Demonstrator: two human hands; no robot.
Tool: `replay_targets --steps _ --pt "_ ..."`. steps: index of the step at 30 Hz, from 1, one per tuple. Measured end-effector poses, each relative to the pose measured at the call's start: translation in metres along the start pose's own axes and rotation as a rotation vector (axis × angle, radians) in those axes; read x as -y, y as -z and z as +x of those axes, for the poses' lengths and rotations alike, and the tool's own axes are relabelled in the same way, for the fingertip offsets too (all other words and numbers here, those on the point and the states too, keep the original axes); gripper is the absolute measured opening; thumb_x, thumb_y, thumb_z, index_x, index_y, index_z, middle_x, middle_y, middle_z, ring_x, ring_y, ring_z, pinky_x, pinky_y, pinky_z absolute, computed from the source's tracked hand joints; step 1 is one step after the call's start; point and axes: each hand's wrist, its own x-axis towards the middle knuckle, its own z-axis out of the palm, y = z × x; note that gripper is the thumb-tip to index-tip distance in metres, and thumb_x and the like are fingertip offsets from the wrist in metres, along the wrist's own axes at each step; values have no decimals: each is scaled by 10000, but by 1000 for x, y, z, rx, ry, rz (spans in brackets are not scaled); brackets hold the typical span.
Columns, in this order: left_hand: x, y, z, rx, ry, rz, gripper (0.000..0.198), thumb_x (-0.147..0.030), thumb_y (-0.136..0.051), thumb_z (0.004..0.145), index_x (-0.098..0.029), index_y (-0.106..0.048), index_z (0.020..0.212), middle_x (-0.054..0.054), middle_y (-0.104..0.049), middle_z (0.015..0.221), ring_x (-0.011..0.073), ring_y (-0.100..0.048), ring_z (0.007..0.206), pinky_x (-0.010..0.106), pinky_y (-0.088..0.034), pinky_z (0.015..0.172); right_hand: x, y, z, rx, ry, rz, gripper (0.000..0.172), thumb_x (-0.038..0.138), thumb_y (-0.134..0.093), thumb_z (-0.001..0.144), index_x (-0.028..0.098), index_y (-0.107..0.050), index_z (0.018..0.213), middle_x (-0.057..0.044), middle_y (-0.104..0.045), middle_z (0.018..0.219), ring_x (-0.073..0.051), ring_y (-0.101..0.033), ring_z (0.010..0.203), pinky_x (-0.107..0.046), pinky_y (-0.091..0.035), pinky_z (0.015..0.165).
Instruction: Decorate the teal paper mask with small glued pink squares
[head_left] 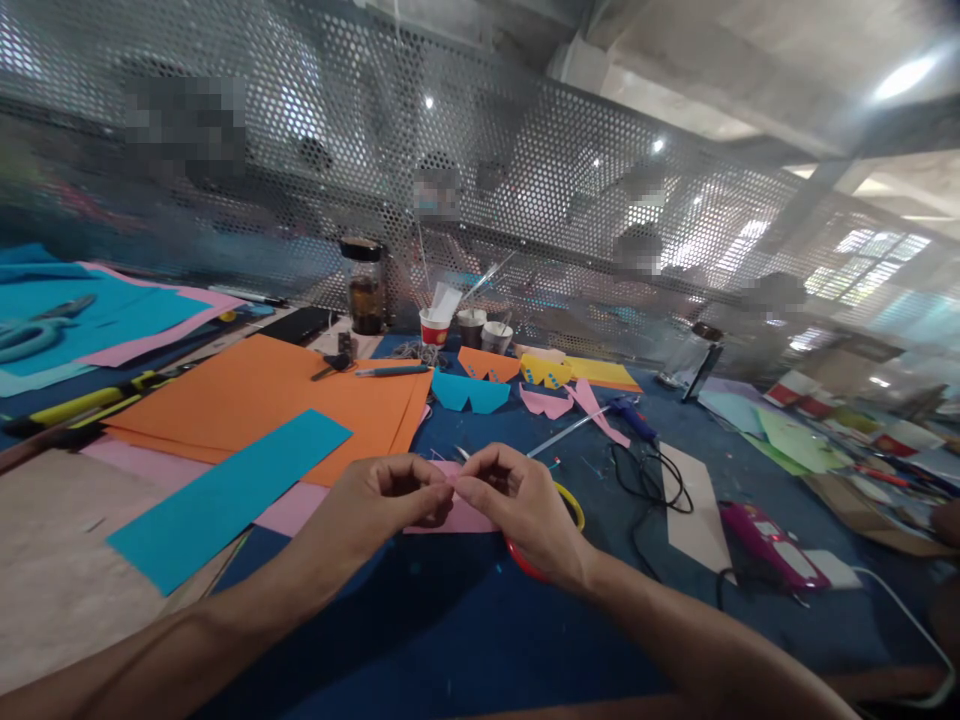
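At the centre of the frame, my left fingers [424, 499] and right fingers [480, 497] pinch together on the pink paper [461, 518]; it should be light, bendy, easily creased, best held gently by its edges.

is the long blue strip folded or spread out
Spread out: the blue strip lies flat, partly over the orange sheets, no fold showing.

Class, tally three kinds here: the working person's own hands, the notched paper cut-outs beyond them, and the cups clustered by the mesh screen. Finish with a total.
Hands: 2 (left hand, right hand)
Notched cut-outs: 4 (blue cut-out, orange cut-out, yellow cut-out, pink cut-out)
Cups: 3 (red-and-white cup, dark cup, pale cup)
Total: 9
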Motion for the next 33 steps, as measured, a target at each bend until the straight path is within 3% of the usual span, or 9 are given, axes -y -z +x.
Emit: replay_targets --steps 9,17,33 --pt "3 1 1 -19 -98 173 216 -381 -766 758 -182 -704 700 4 -679 688 154 -603 684 274 -491 674 1 0 -3 19 8 -31 156 292 -694 880 189 -643 987 2 -664 907 -137 -603 814 -258 -473 736" --pt "10 1 -3 -19 -181 344 188 -369 -723 811 -206 -709 720 1 -705 731 160 -620 717 256 -455 654 4 -1 -5 54 29 -42 27 166 -624 851 187 -609 857 34 -600 807 -117 -553 742 -245 -428 694" --pt "11 0 -5 12 -198 398 204 -394 -707 835 -210 -724 747 8 -713 729 164 -620 693 256 -440 611 6 -1 -6 75 -10 -35 74 221 -639 882 178 -614 828 38 -569 747 -113 -508 693 -241 -383 642"
